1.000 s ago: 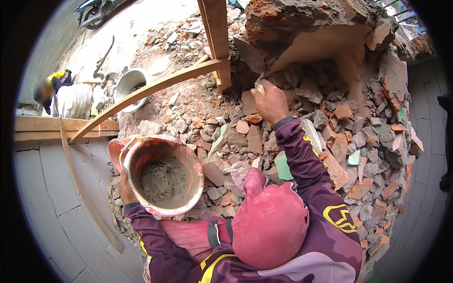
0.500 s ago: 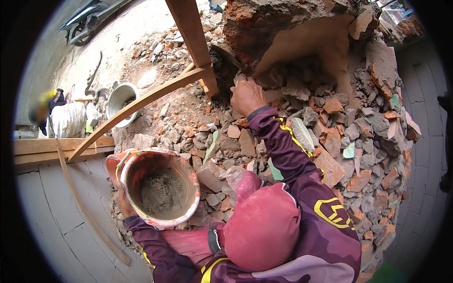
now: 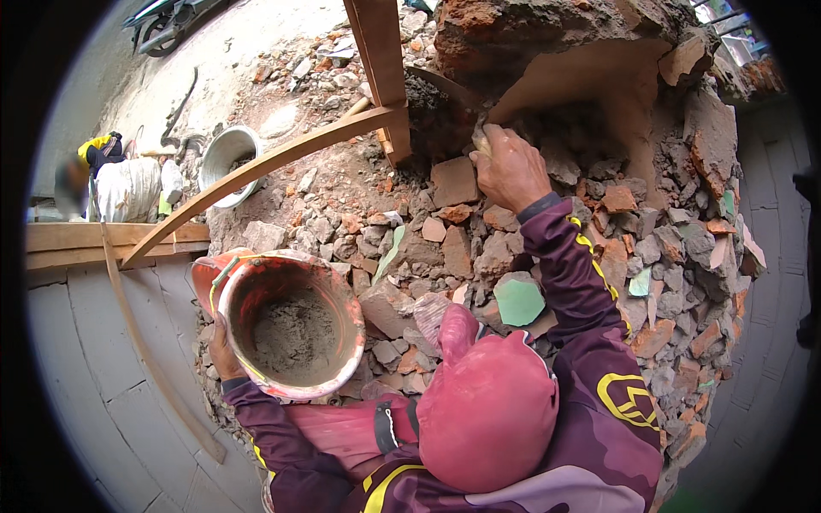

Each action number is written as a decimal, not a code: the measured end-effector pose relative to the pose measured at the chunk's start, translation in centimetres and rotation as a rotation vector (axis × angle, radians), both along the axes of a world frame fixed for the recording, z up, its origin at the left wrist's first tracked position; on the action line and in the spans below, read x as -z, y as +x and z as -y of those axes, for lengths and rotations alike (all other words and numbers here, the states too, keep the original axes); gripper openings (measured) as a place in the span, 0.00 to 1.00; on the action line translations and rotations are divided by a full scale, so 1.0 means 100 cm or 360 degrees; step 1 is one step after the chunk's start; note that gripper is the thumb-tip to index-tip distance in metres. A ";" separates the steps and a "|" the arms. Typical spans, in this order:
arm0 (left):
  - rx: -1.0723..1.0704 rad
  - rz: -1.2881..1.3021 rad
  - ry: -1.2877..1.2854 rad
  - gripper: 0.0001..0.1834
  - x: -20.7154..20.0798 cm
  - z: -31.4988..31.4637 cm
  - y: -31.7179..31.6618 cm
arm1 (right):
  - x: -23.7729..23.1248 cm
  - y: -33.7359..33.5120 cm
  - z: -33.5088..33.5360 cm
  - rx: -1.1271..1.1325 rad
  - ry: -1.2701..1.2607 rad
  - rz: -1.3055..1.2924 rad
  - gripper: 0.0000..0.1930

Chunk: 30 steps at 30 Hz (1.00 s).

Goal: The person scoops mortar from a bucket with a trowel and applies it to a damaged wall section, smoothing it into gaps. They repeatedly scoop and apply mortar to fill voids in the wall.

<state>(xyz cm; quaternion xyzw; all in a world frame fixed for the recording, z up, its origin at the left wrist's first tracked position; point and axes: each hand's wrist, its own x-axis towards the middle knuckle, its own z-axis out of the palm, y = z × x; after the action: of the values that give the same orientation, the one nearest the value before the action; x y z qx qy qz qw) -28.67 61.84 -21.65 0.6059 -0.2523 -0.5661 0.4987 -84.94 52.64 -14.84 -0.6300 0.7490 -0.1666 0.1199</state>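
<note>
My left hand [image 3: 224, 349] grips the side of a red bucket [image 3: 291, 393] with a pale, smeared rim, its fingers partly hidden behind the wall. Grey wet mortar [image 3: 295, 338] lies in the tilted bucket. My right hand [image 3: 513, 171] is closed around the pale handle of a trowel [image 3: 445, 87]. Its dark blade points up and left, beside the wooden post and under the broken masonry [image 3: 522, 38]. Just left of that hand is a flat brick piece [image 3: 453, 182]. Below the wrist lies a light green fragment [image 3: 519, 301].
Brick and concrete rubble [image 3: 676, 256] surrounds me. A wooden post [image 3: 376, 60] and a slanting wooden strip [image 3: 265, 175] cross the far left. Beyond them are a grey bucket [image 3: 229, 162], a white sack [image 3: 126, 190] and another person [image 3: 90, 167]. Pink cloth [image 3: 487, 410] bulges between my arms.
My right hand has moved right with the trowel, uncovering the flat brick piece and the light green fragment. My left hand keeps its hold on the bucket. The whole view has shifted slightly.
</note>
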 end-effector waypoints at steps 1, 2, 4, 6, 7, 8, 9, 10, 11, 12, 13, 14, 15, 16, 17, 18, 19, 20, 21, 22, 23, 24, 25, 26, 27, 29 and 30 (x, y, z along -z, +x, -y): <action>-0.0019 0.0054 0.0008 0.26 0.000 -0.001 0.001 | -0.010 -0.016 -0.011 -0.0051 0.0016 -0.0086 0.17; -0.0030 0.0031 -0.0019 0.26 0.001 -0.001 0.002 | -0.018 -0.030 -0.020 -0.0113 0.0050 -0.0201 0.17; -0.0073 0.0006 -0.0007 0.26 0.001 0.000 0.000 | -0.026 -0.048 -0.027 -0.0207 0.0252 -0.0435 0.17; 0.0013 -0.0054 -0.0024 0.26 0.000 0.006 -0.002 | -0.024 -0.053 -0.023 -0.0397 0.0384 -0.0570 0.15; 0.0023 -0.0083 -0.0039 0.26 0.000 0.008 -0.004 | -0.022 -0.052 -0.016 -0.0469 0.0463 -0.0644 0.14; -0.0035 -0.0018 0.0024 0.26 -0.001 0.009 -0.005 | -0.018 -0.049 -0.007 -0.0532 0.0440 -0.0640 0.12; -0.0029 -0.0022 0.0038 0.25 -0.001 0.009 -0.005 | -0.014 -0.043 0.005 -0.0580 0.0439 -0.0643 0.11; 0.0045 -0.0129 -0.0008 0.25 -0.002 0.008 -0.006 | -0.011 -0.038 0.019 -0.0613 0.0479 -0.0665 0.10; -0.0028 -0.0019 0.0054 0.25 -0.003 0.007 -0.006 | -0.008 -0.034 0.034 -0.0575 0.0449 -0.0635 0.09; -0.0036 -0.0014 0.0057 0.25 -0.003 0.005 -0.005 | -0.007 -0.033 0.049 -0.0526 0.0459 -0.0626 0.09; 0.0014 -0.0125 0.0009 0.25 -0.003 0.003 -0.005 | -0.009 -0.038 0.060 -0.0573 0.0419 -0.0626 0.10; -0.0056 0.0009 0.0045 0.25 -0.003 0.002 -0.004 | -0.011 -0.042 0.070 -0.0551 0.0471 -0.0563 0.12; -0.0059 0.0027 0.0034 0.25 -0.003 0.001 -0.003 | -0.011 -0.045 0.077 -0.0497 0.0534 -0.0525 0.12; 0.0006 -0.0054 -0.0013 0.25 -0.003 0.001 -0.003 | -0.013 -0.050 0.082 -0.0450 0.0537 -0.0492 0.13; -0.0054 0.0024 0.0031 0.25 -0.003 0.001 -0.004 | -0.014 -0.052 0.085 -0.0450 0.0534 -0.0492 0.14; -0.0052 0.0010 0.0048 0.25 -0.003 0.002 -0.004 | -0.015 -0.054 0.086 -0.0440 0.0531 -0.0503 0.15; -0.0052 -0.0056 0.0048 0.25 -0.002 0.002 -0.005 | -0.017 -0.055 0.085 -0.0410 0.0557 -0.0533 0.17; -0.0046 -0.0007 0.0056 0.25 -0.003 0.002 -0.006 | -0.018 -0.053 0.083 -0.0408 0.0544 -0.0512 0.16; -0.0044 -0.0009 0.0055 0.25 -0.003 0.002 -0.006 | -0.021 -0.051 0.081 -0.0390 0.0567 -0.0509 0.15; 0.0009 -0.0106 0.0003 0.25 -0.003 0.001 -0.007 | -0.024 -0.048 0.078 -0.0382 0.0586 -0.0512 0.14; -0.0061 0.0032 0.0045 0.24 -0.004 -0.001 -0.006 | -0.027 -0.043 0.074 -0.0379 0.0588 -0.0565 0.14; -0.0070 0.0077 0.0039 0.24 -0.004 -0.002 -0.006 | -0.030 -0.039 0.070 -0.0378 0.0586 -0.0620 0.14; -0.0033 0.0036 0.0018 0.24 -0.003 -0.003 -0.005 | -0.034 -0.037 0.065 -0.0406 0.0569 -0.0669 0.13; -0.0085 0.0148 0.0048 0.24 -0.002 -0.004 -0.004 | -0.037 -0.035 0.060 -0.0349 0.0593 -0.0690 0.14; -0.0091 0.0175 0.0057 0.24 -0.002 -0.004 -0.002 | -0.039 -0.033 0.056 -0.0321 0.0594 -0.0704 0.15; -0.0087 0.0311 0.0074 0.24 0.001 -0.003 0.000 | -0.041 -0.031 0.045 -0.0262 0.0564 -0.0756 0.16; -0.0074 0.0336 0.0086 0.24 0.001 -0.003 0.000 | -0.040 -0.030 0.039 -0.0263 0.0550 -0.0722 0.16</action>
<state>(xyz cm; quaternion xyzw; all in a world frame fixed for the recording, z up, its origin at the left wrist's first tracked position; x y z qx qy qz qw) -28.69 62.10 -21.77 0.6811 -0.2739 -0.4939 0.4660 -87.93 48.75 -10.81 -0.6802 0.7201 0.1189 0.0680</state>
